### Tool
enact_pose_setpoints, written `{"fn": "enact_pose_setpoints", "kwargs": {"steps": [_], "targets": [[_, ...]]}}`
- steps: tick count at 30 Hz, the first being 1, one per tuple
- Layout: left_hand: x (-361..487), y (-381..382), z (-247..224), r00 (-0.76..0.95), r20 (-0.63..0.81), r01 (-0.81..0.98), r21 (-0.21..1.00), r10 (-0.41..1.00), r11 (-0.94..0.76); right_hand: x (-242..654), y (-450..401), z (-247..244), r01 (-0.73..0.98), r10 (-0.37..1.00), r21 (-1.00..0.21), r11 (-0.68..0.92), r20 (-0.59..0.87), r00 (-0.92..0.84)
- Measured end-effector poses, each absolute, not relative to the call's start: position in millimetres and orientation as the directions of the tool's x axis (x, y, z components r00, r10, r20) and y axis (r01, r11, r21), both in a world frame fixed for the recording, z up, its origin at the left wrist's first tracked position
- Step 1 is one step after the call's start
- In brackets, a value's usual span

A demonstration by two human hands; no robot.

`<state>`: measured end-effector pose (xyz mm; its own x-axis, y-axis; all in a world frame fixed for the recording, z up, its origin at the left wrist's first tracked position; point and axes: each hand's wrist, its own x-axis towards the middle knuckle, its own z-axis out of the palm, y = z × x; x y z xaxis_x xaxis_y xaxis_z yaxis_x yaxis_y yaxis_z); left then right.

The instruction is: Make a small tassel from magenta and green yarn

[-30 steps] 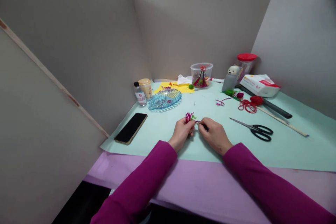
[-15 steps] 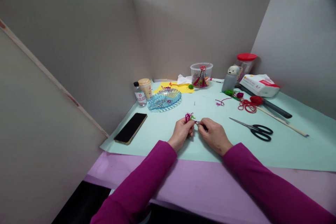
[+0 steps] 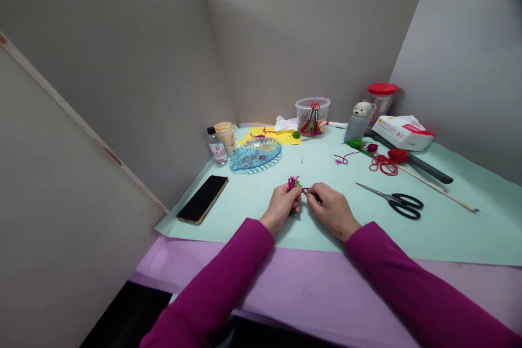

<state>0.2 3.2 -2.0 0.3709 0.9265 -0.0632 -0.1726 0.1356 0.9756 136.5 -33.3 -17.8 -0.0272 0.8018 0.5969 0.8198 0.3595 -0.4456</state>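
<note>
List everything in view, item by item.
Pale green paper sheet: one, on lilac table.
Yarn tuft: one, magenta and green, in the left hand.
Glass dish: one, blue, back left.
Yellow paper: one, back left.
Smartphone: one, black, front left.
Scissors: one pair, black-handled, right.
Red yarn: ball and loose loop, right.
Wooden stick: one, pale, right.
Plastic tub: one, clear, holding tassels, back.
Red-lidded jar: one, clear, back right.
Bear-topped holder: one, grey-white, back right.
Tissue packet: one, white, back right.
Left hand: one, holding tuft.
Right hand: one, pinching tuft.
Sleeves: two, magenta, on both forearms.
</note>
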Motion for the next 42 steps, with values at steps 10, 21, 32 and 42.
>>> {"fn": "enact_pose_setpoints", "kwargs": {"steps": [10, 21, 32, 42], "targets": [[1, 2, 0, 0.373, -0.065, -0.136, 0.983, 0.926, 0.124, 136, -33, -18, 0.843, 0.805, -0.443, 0.306, 0.593, 0.020], [0, 1, 3, 0.404, -0.042, -0.115, 0.989, 0.914, 0.096, 136, -32, -17, 0.855, 0.812, -0.468, 0.225, 0.574, 0.101], [-7, -4, 4, 0.380, -0.049, -0.081, 0.993, 0.924, 0.086, 171, -17, -16, 0.791, 0.743, -0.610, 0.032, 0.545, 0.390], [-8, 1, -4, 0.365, -0.049, -0.138, 0.985, 0.930, 0.106, 180, -19, -4, 0.556, 0.598, -0.828, 0.074, 0.483, 0.640]]}}
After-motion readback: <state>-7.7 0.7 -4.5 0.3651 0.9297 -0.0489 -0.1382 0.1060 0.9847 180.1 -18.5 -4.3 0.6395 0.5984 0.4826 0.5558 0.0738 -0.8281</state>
